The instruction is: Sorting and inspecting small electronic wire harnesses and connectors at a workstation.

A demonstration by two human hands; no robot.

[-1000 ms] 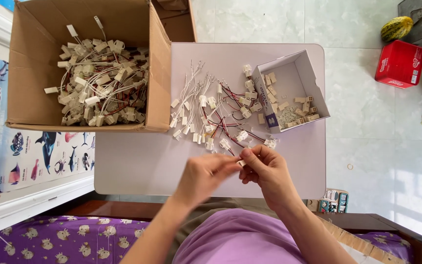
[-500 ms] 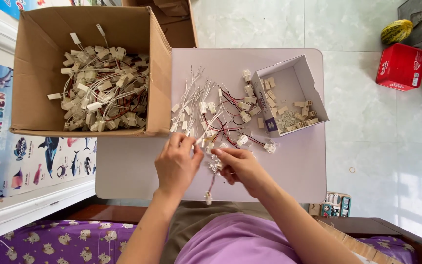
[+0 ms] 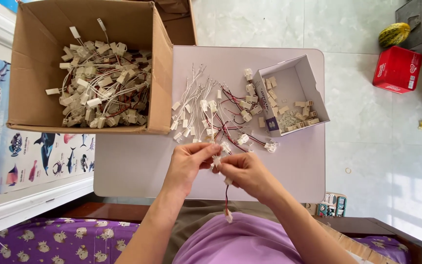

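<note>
While my left hand (image 3: 187,164) pinched a small white plastic connector (image 3: 216,160) between thumb and fingertips, my right hand (image 3: 246,174) met it from the other side, fingers curled shut around the red and black wire lead (image 3: 226,198) that ran from that piece. That lead hung down from my right hand toward my lap and ended in a second white plug (image 3: 228,216) over my purple shirt (image 3: 240,242). Both hands hovered just above the near edge of the pale table (image 3: 133,166), touching each other at the fingertips. Just beyond them lay a loose pile of wired connectors (image 3: 211,115), spread over the tabletop. To its right stood a small white box (image 3: 291,95) holding beige plastic housings (image 3: 296,115). On the left sat a large cardboard box (image 3: 91,66) full of wired assemblies, its corner overlapping the table.
</note>
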